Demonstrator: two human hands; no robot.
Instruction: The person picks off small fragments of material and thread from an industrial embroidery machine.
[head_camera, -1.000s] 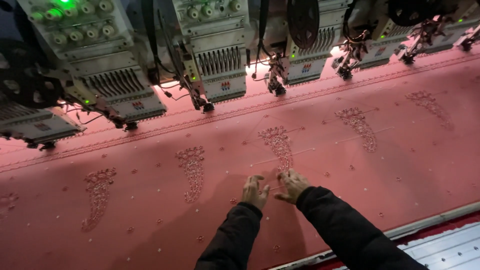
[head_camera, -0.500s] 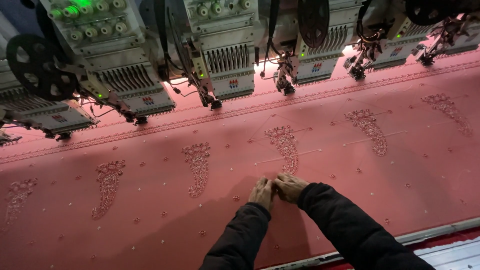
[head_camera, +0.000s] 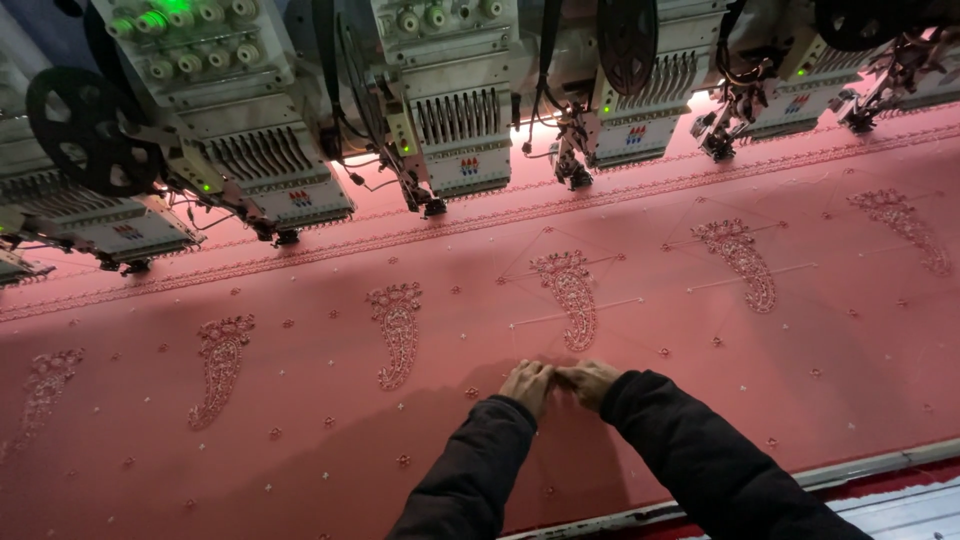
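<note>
A pink fabric (head_camera: 700, 400) lies stretched flat under a row of embroidery heads, stitched with paisley motifs. My left hand (head_camera: 527, 383) and my right hand (head_camera: 590, 380) meet fingertip to fingertip on the cloth, just below one paisley motif (head_camera: 570, 295). Both hands have their fingers curled and pinch the same small spot of the fabric. Whatever lies between the fingertips is too small to make out. Dark sleeves cover both forearms.
Several embroidery heads (head_camera: 455, 130) with needles and green lamps hang over the far part of the cloth. A black wheel (head_camera: 80, 125) sits at the left. More paisley motifs (head_camera: 398, 330) run across it. A pale frame rail (head_camera: 880, 462) borders the near edge.
My two hands drew closer, going from spread fingers on the cloth to a joint pinch. The view shifted a little to the left.
</note>
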